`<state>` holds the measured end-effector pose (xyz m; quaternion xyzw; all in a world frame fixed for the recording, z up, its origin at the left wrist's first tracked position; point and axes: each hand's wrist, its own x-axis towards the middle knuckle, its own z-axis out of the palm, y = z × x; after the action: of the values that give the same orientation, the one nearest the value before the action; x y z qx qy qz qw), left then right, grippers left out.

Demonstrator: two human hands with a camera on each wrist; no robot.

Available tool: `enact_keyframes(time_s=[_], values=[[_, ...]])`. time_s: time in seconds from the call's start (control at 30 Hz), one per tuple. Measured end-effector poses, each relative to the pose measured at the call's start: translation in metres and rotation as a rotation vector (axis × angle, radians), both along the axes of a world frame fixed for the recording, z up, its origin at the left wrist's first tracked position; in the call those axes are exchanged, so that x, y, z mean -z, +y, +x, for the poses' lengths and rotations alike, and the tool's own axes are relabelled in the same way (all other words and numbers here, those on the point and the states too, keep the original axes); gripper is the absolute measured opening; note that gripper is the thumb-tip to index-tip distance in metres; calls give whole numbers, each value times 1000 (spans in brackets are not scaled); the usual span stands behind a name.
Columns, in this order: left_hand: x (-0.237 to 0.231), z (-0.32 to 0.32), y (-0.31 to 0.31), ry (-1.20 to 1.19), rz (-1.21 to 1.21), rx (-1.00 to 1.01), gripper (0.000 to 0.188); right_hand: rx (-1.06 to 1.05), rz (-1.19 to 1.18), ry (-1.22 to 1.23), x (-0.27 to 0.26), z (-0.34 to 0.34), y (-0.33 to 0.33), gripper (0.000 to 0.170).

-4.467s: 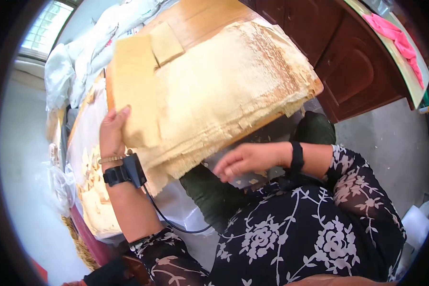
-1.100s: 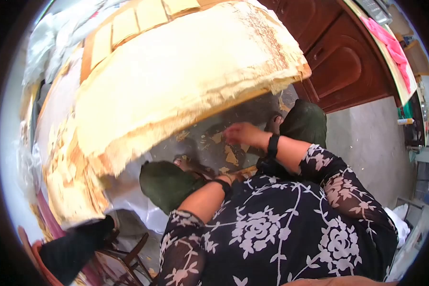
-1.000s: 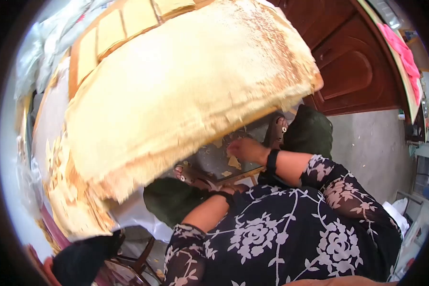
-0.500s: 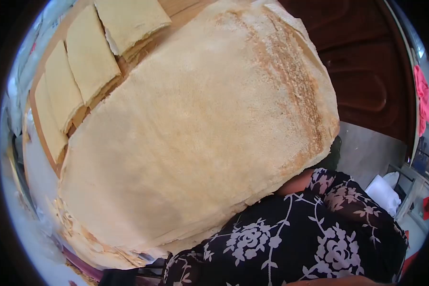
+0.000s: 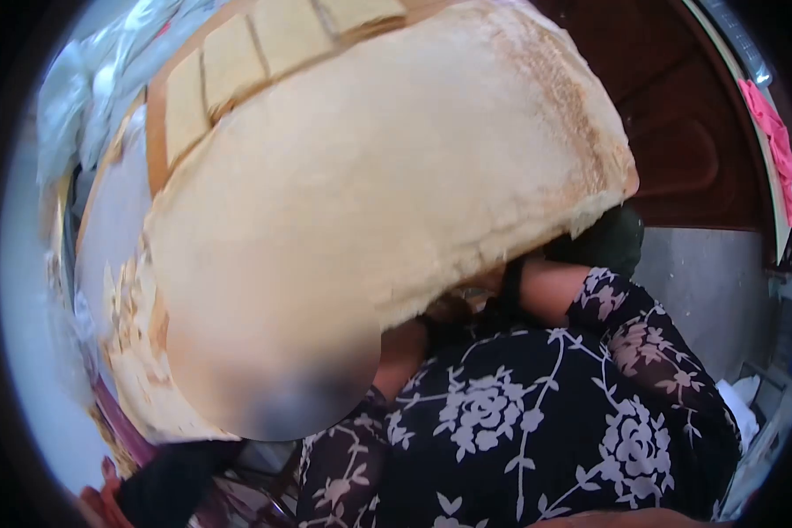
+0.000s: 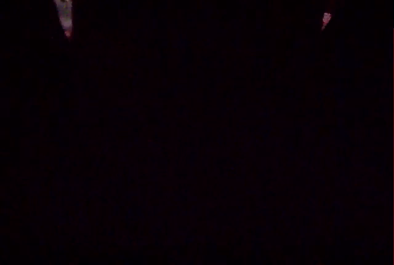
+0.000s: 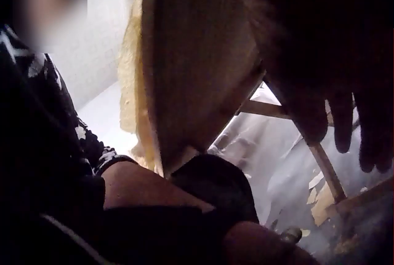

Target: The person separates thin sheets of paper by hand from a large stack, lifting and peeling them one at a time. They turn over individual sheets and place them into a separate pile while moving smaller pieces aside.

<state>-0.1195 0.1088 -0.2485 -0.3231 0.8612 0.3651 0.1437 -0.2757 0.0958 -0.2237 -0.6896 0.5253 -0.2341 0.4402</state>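
My right grip (image 7: 320,62) has its fingers (image 7: 340,123) extended, slightly apart. Near it, my left forearm (image 7: 148,188) leads to my left grip (image 7: 265,243), too shadowed to read.

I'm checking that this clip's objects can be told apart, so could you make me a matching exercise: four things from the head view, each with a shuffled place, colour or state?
1. large pale sheet
2. pink cloth
3. cut rectangular pieces
4. cabinet

A. lined up in a row along the far edge of item 1
B. dark reddish brown
C. has a rough brownish band along its right side
D. on a pale ledge at the right of the view

Pairs: 1-C, 2-D, 3-A, 4-B
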Motion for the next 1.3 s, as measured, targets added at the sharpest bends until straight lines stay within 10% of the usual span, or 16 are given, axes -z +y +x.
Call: enact_keyframes(time_s=[0.2,0.33,0.4,0.67,0.73,0.9,1.3], values=[[10,13,-10,29,-80,-60,36,-166,146,-61,-45,-8,6,29],[-132,19,-30,-169,57,-134,41,-36,171,122,-104,-11,17,30],[-115,51,-22,294,-12,-232,36,-71,0,-19,-113,-21,27,30],[-249,114,16,566,-282,-397,19,187,80,-305,-185,-50,61,21],[-275,144,11,558,-380,-692,17,184,22,-435,-211,-42,55,20],[-257,215,-37,203,-1210,-853,15,-20,-294,-247,-265,-1,2,18],[-230,245,-59,-4,-1076,-904,44,-221,-373,139,-335,3,-78,19]])
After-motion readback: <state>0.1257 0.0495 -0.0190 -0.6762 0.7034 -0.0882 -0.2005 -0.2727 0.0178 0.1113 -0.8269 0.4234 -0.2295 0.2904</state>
